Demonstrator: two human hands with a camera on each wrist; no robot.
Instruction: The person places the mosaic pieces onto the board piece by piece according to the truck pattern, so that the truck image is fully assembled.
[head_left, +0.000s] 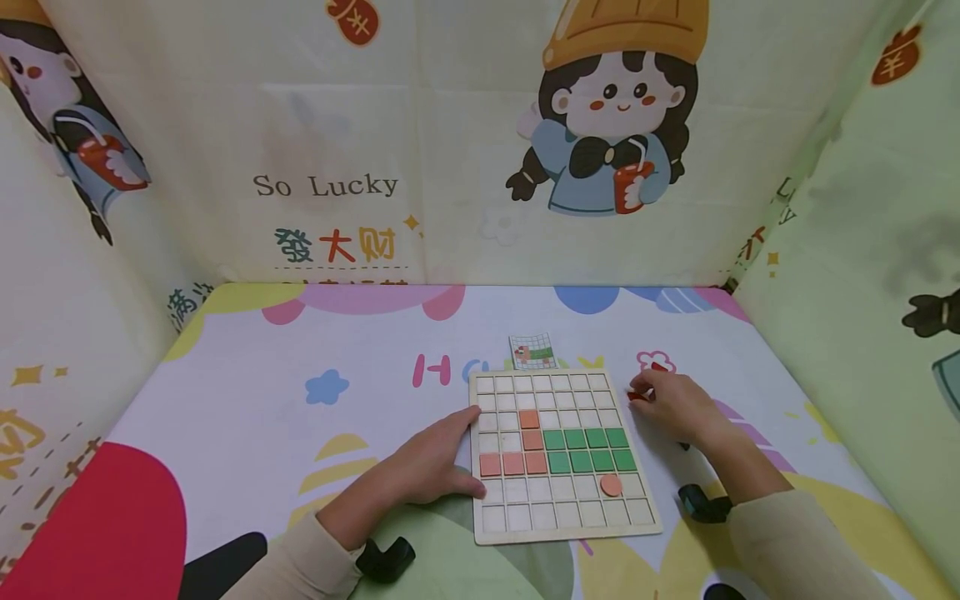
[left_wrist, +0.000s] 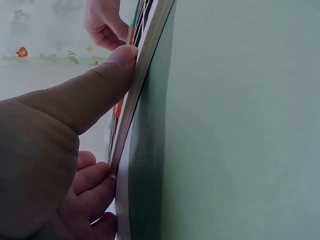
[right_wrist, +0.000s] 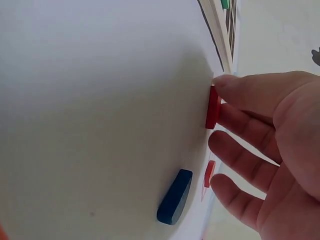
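Observation:
A wooden grid board [head_left: 567,533] lies on the patterned cloth. On it are several green square tiles [head_left: 597,437], several orange square tiles [head_left: 513,463] and a round orange piece [head_left: 611,484]. My left hand [head_left: 431,462] touches the board's left edge, thumb and fingers spread along it; the left wrist view shows the thumb [left_wrist: 107,82] pressed at the edge. Right of the board, my right hand [head_left: 675,404] pinches a red piece [right_wrist: 213,107] between thumb and index finger, low at the cloth. Its other fingers are loosely bent near a second red piece [right_wrist: 209,174].
A dark blue piece [right_wrist: 175,197] lies on the cloth near my right hand. Behind the board is a small card [head_left: 534,352] with a coloured grid picture. Printed fabric walls [head_left: 465,125] stand at the back and both sides. Black wrist devices [head_left: 386,560] sit at both cuffs.

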